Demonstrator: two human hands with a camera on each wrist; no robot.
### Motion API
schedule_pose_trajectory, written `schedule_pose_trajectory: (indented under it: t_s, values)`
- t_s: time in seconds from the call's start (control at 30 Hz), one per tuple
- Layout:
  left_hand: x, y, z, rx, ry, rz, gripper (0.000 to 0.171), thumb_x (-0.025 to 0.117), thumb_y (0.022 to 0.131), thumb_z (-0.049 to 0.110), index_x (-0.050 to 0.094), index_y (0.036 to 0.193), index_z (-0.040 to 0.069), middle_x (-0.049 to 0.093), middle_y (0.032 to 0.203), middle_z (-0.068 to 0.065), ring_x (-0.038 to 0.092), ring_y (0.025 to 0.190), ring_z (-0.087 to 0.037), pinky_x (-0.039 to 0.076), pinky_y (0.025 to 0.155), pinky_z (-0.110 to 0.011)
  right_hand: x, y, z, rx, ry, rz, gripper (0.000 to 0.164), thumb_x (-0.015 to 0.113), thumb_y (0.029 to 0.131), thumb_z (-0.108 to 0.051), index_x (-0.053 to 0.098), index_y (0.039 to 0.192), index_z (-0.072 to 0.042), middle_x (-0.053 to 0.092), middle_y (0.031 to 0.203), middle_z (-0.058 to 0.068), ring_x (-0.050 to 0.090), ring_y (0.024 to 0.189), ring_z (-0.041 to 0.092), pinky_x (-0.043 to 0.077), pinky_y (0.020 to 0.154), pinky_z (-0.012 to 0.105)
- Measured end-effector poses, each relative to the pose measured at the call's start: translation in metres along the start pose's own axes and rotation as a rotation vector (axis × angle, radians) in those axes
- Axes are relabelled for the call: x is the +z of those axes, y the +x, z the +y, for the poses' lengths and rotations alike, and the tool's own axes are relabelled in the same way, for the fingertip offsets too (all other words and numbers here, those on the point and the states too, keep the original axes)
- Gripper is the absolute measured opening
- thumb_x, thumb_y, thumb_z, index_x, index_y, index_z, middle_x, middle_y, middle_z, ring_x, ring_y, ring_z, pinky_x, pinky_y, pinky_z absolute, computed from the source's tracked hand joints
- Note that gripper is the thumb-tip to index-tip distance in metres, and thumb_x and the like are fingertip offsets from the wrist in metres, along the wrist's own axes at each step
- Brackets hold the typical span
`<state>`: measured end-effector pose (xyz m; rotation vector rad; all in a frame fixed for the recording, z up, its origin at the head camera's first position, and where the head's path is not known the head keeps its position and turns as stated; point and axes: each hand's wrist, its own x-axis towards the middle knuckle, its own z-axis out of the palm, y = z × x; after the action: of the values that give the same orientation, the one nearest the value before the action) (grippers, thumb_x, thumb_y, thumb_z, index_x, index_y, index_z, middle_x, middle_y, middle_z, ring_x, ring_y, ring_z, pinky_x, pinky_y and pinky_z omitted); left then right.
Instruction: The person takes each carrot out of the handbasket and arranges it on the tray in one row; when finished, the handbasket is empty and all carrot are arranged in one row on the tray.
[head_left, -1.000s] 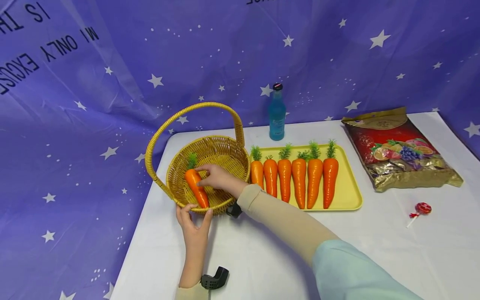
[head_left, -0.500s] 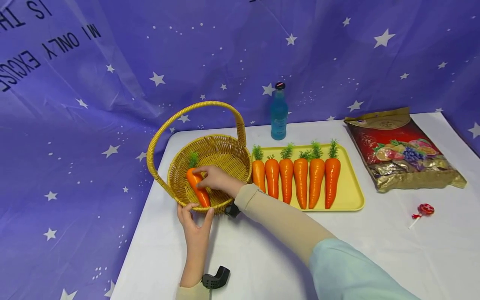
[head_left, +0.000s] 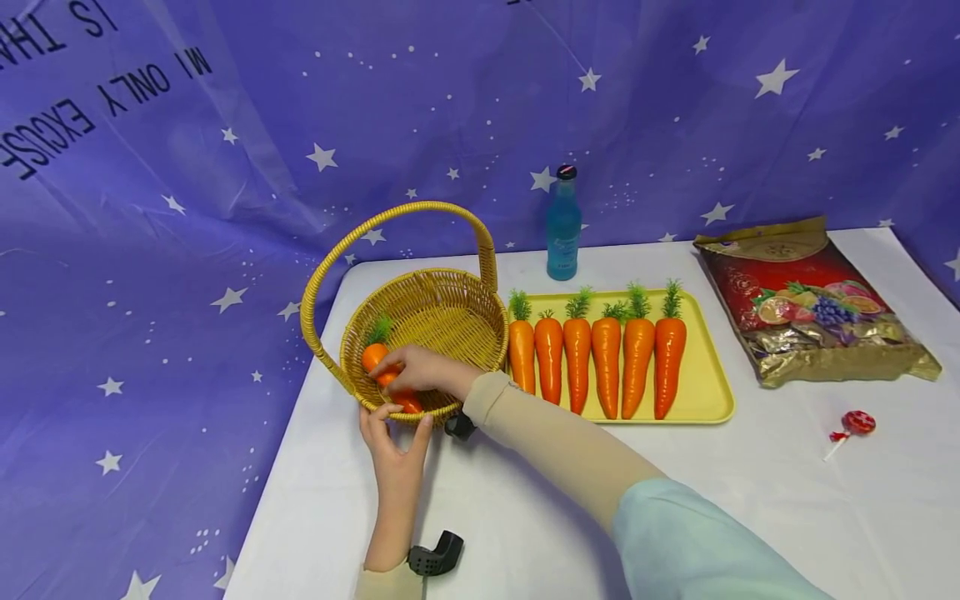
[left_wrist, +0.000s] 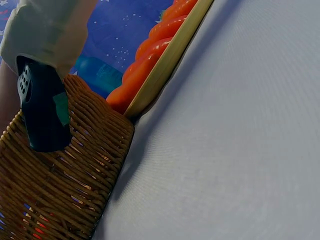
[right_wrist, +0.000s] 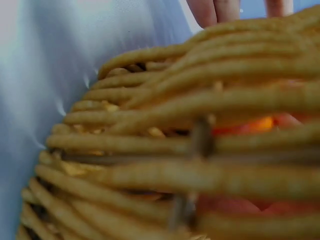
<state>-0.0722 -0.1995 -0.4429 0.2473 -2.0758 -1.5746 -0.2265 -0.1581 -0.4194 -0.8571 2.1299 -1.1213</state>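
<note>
A wicker basket (head_left: pixel 468 329) with a tall arched handle stands at the table's left. My left hand (head_left: pixel 396 471) grips its near rim, thumb and fingers spread along it. Inside the basket my right hand (head_left: pixel 427 369) holds an orange toy carrot (head_left: pixel 374 357) with bent fingers over its body. The carrot lies along the basket's left wall, green top pointing away; its middle is partly hidden by the fingers. In the left wrist view the woven side (left_wrist: pixel 90 170) fills the lower left. Blurred weave (right_wrist: pixel 150 175) covers most of the right wrist view, with left-hand fingers (right_wrist: pixel 227 10) above.
Right beside the basket is a yellow tray (head_left: pixel 705 375) with several carrots (head_left: pixel 638 367) in a row. Behind it stands a blue bottle (head_left: pixel 563 233). Farther right lie a red and gold candy bag (head_left: pixel 813 308) and a lollipop (head_left: pixel 858 422).
My right hand has lowered the carrot deeper into the basket, against its left wall. The left hand keeps its grip on the rim. The head view has shifted slightly.
</note>
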Motion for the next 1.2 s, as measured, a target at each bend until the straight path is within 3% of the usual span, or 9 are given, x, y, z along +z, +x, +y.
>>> schedule_pose_trajectory:
  t_s: [0.2, 0.37, 0.6, 0.97, 1.2]
  values:
    - [0.000, -0.001, 0.001, 0.028, 0.001, 0.001, 0.039, 0.071, 0.085, 0.002, 0.043, 0.109, -0.011, -0.001, 0.152, -0.031, 0.007, 0.140, -0.045, 0.015, 0.107, -0.064, -0.002, -0.003, 0.001, -0.010, 0.058, -0.016, 0.041, 0.063, 0.087, 0.003, 0.068, 0.123, -0.016, 0.060, 0.125, 0.004, 0.055, 0.101, 0.014, 0.048, 0.079, 0.024]
    - [0.001, 0.000, 0.001, 0.053, 0.005, 0.003, 0.038, 0.071, 0.084, 0.000, 0.044, 0.108, -0.010, 0.001, 0.151, -0.033, 0.009, 0.139, -0.047, 0.016, 0.106, -0.064, -0.005, -0.006, 0.001, -0.051, 0.049, 0.068, 0.039, 0.065, 0.089, -0.002, 0.067, 0.125, -0.019, 0.060, 0.125, 0.004, 0.056, 0.099, 0.013, 0.049, 0.075, 0.023]
    - [0.000, 0.000, 0.000, 0.041, 0.008, -0.007, 0.039, 0.070, 0.085, 0.002, 0.044, 0.110, -0.011, 0.000, 0.152, -0.032, 0.008, 0.139, -0.046, 0.015, 0.106, -0.065, -0.025, -0.024, 0.002, -0.113, 0.191, 0.175, 0.039, 0.066, 0.090, -0.005, 0.065, 0.128, -0.015, 0.058, 0.124, 0.008, 0.060, 0.089, 0.016, 0.053, 0.068, 0.027]
    - [-0.002, -0.002, 0.002, -0.039, 0.009, -0.016, 0.040, 0.070, 0.087, 0.006, 0.043, 0.114, -0.009, -0.007, 0.154, -0.028, 0.004, 0.141, -0.042, 0.014, 0.108, -0.062, -0.069, -0.083, 0.000, -0.216, 0.247, 0.252, 0.041, 0.066, 0.092, -0.011, 0.061, 0.132, -0.019, 0.054, 0.134, 0.003, 0.063, 0.104, 0.020, 0.054, 0.080, 0.030]
    - [-0.001, -0.002, 0.004, -0.057, 0.010, -0.030, 0.040, 0.069, 0.088, 0.007, 0.043, 0.115, -0.008, -0.009, 0.154, -0.026, 0.002, 0.142, -0.040, 0.012, 0.109, -0.061, -0.090, -0.144, 0.011, -0.251, 0.201, 0.294, 0.040, 0.067, 0.092, -0.016, 0.062, 0.131, -0.023, 0.056, 0.127, -0.002, 0.061, 0.104, 0.020, 0.053, 0.083, 0.032]
